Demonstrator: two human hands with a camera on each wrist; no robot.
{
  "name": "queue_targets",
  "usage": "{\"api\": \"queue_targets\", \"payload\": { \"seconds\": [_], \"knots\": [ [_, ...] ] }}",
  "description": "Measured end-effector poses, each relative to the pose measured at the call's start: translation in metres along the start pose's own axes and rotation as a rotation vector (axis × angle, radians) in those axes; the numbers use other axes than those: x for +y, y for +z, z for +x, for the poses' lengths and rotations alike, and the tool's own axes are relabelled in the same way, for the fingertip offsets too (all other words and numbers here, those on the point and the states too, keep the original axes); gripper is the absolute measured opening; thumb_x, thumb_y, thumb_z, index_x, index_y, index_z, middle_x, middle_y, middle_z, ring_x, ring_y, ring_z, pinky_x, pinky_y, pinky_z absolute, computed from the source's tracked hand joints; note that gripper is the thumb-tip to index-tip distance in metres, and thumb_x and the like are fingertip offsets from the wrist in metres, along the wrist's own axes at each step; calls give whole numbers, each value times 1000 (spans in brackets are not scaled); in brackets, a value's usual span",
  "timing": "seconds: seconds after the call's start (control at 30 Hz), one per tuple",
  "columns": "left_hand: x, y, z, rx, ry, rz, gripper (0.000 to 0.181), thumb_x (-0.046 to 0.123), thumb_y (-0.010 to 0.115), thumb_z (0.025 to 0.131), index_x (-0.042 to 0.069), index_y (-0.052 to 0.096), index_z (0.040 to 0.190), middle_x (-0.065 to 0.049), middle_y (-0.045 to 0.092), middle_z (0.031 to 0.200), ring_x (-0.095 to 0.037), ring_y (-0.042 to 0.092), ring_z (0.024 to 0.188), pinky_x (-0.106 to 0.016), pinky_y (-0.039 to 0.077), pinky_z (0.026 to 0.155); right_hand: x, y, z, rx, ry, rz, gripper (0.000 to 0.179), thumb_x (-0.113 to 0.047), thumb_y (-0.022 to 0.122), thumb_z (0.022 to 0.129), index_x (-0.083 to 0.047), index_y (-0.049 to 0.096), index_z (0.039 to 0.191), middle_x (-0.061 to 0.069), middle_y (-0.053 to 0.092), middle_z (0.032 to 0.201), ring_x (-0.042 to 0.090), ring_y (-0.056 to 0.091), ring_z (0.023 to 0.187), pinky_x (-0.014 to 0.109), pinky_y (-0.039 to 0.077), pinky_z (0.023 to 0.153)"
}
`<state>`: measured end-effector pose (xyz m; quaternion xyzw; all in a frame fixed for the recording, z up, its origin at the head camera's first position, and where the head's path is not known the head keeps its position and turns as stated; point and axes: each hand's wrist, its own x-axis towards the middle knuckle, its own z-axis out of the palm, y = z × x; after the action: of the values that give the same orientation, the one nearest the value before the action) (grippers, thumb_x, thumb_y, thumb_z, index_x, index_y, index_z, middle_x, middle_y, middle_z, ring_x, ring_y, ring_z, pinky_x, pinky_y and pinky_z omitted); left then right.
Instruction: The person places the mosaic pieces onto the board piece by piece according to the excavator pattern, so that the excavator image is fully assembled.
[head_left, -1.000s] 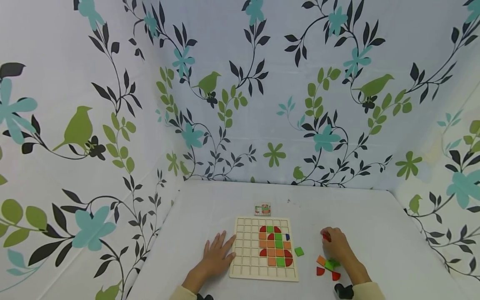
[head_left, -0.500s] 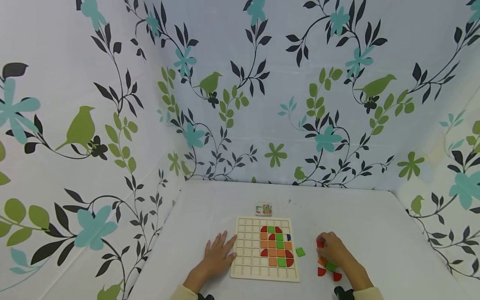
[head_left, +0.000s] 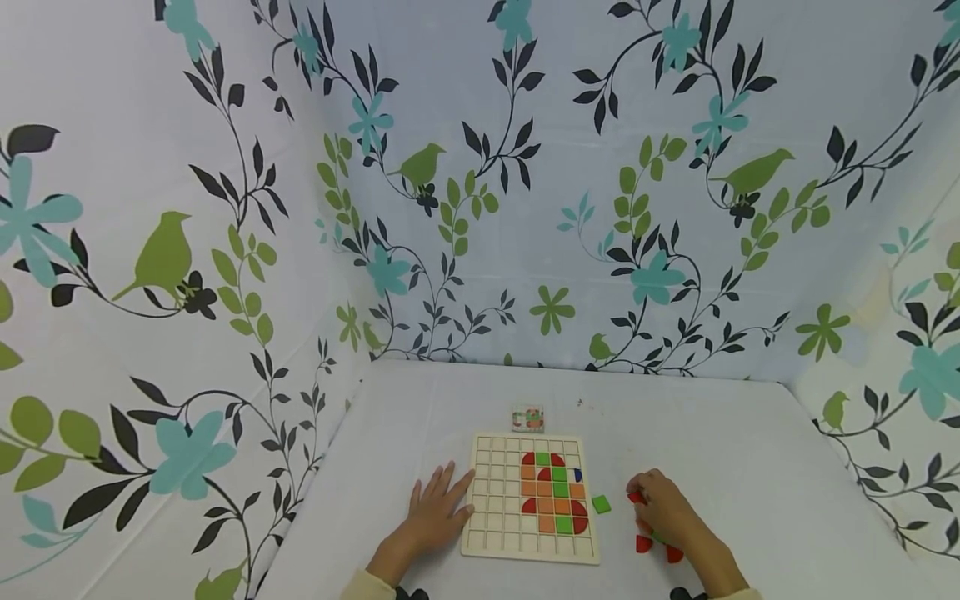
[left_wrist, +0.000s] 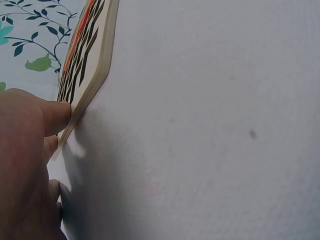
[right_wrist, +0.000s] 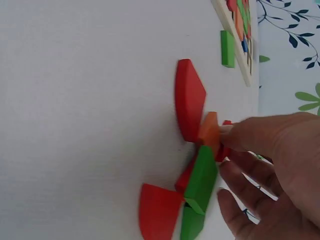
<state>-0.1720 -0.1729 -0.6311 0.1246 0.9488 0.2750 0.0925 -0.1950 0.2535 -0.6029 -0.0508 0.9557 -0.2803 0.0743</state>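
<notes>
A wooden grid board (head_left: 498, 533) lies on the table, with red, orange, green and blue pieces set in its right part. My left hand (head_left: 435, 512) rests at its left edge, fingers spread and straight; in the left wrist view the thumb (left_wrist: 55, 116) touches the board's edge. To the right of the board, my right hand (head_left: 666, 507) pinches a red piece (right_wrist: 226, 150), partly hidden by the fingers. Under and beside that hand lies a small pile: an orange square (right_wrist: 210, 131), a green square (right_wrist: 202, 180) and red quarter-round pieces (right_wrist: 159, 212).
A single green square (head_left: 602, 504) lies just off the board's right edge. Behind the board is a small pattern card (head_left: 528, 418). White cloth covers the table (head_left: 420, 408), and a flowered curtain (head_left: 480, 208) surrounds it.
My right hand has moved left and nearer with the red piece, from behind the pile to its left side. My left hand stays at the board's edge.
</notes>
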Motion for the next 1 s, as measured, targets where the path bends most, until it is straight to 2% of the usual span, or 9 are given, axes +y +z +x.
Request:
{"api": "queue_targets", "payload": {
  "seconds": [0.13, 0.27, 0.4, 0.53, 0.63, 0.8, 1.0],
  "knots": [
    [-2, 2, 1, 12, -6, 0, 62, 42, 53, 108, 21, 38, 165, -23, 19, 174, -49, 13, 161, -79, 0, 121, -2, 3, 3, 37, -23, -21, 16, -4, 75, 95, -4, 71, 110, 5, 62, 102, 18, 57, 89, 43, 57, 85],
    [-6, 4, 2, 8, -12, 13, 63, 44, 52, 108, 22, 37, 165, -21, 18, 175, -47, 12, 161, -79, 1, 121, 0, 11, 12, 97, -19, -40, 22, -8, 77, 96, 0, 70, 116, 7, 65, 104, 19, 61, 93, 45, 58, 88],
    [-6, 4, 1, 16, 5, -5, 63, 45, 52, 108, 21, 37, 165, -24, 19, 174, -50, 13, 160, -80, 0, 120, 0, 16, 18, 142, -32, -34, 28, -10, 79, 95, 4, 69, 118, 11, 65, 104, 22, 60, 92, 46, 57, 86],
    [-5, 4, -1, 22, 24, -20, 63, 46, 52, 108, 22, 38, 165, -27, 20, 173, -53, 13, 159, -81, -1, 119, -2, 18, 17, 152, -10, -71, 32, -10, 81, 92, 4, 70, 118, 14, 64, 104, 26, 60, 90, 51, 54, 81],
    [-5, 4, -2, 10, 10, -1, 64, 48, 51, 108, 24, 36, 166, -24, 18, 174, -50, 11, 160, -79, -1, 120, -3, 21, 14, 174, -9, -118, 29, -9, 81, 92, 2, 70, 117, 14, 66, 104, 31, 65, 95, 58, 54, 78],
    [-5, 3, -2, 12, -1, 14, 64, 47, 51, 108, 24, 35, 166, -22, 17, 175, -48, 11, 161, -78, -1, 121, -13, 28, 19, 211, -11, -102, 25, -8, 78, 95, 1, 70, 117, 16, 66, 107, 37, 66, 102, 63, 55, 84],
    [-5, 4, -1, 5, 7, 6, 64, 47, 51, 108, 24, 35, 166, -23, 18, 174, -49, 12, 161, -79, -1, 121, -26, 36, 27, 204, -18, -63, 25, -9, 77, 95, 0, 70, 118, 16, 66, 109, 33, 64, 102, 61, 54, 89]
  ]
}}
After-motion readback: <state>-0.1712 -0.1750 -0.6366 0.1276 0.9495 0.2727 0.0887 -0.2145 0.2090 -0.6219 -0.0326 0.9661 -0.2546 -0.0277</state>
